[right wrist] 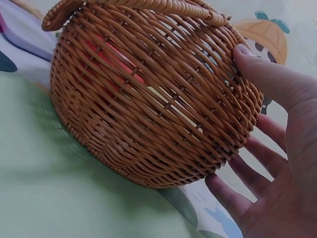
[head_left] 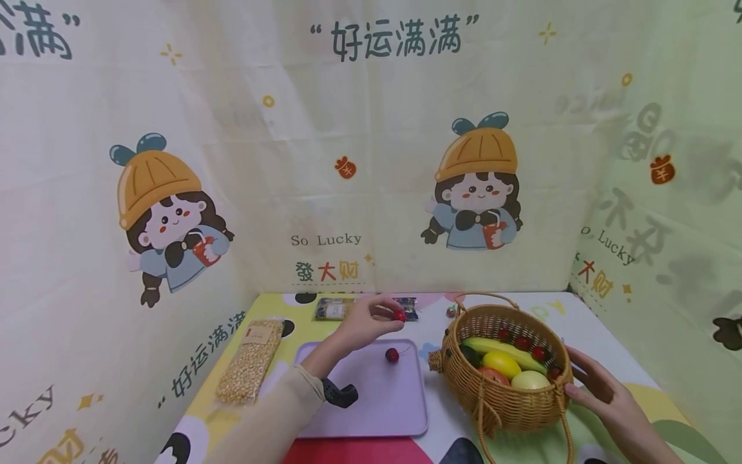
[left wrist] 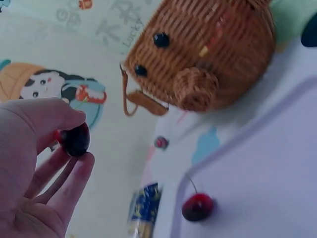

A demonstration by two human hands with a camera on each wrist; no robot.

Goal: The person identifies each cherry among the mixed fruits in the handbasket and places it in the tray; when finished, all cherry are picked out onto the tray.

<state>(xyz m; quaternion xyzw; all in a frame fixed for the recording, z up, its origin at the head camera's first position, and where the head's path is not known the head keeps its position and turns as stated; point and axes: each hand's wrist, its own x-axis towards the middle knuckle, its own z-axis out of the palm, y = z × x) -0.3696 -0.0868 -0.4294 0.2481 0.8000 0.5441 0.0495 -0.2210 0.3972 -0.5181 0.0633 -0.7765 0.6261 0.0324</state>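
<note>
My left hand [head_left: 366,323] is above the far edge of a purple tray [head_left: 382,406], pinching a dark red cherry [left wrist: 75,140] between thumb and fingers. Another cherry [head_left: 392,355], with a thin stem, lies on the tray. To the right stands a wicker basket [head_left: 518,409] with an animal snout and eyes. It contains a banana [head_left: 481,348], a lemon [head_left: 502,364], a pale round fruit [head_left: 530,380], a red fruit partly hidden by the rim, and several cherries [head_left: 522,343]. My right hand [head_left: 605,392] rests against the basket's right side, fingers spread and thumb near the rim.
A bag of corn kernels [head_left: 253,361] lies left of the tray. Small packets [head_left: 333,309] lie along the back, partly behind my left hand. A small red-and-green item [head_left: 451,310] sits behind the basket. Printed cloth walls [head_left: 400,212] enclose the table.
</note>
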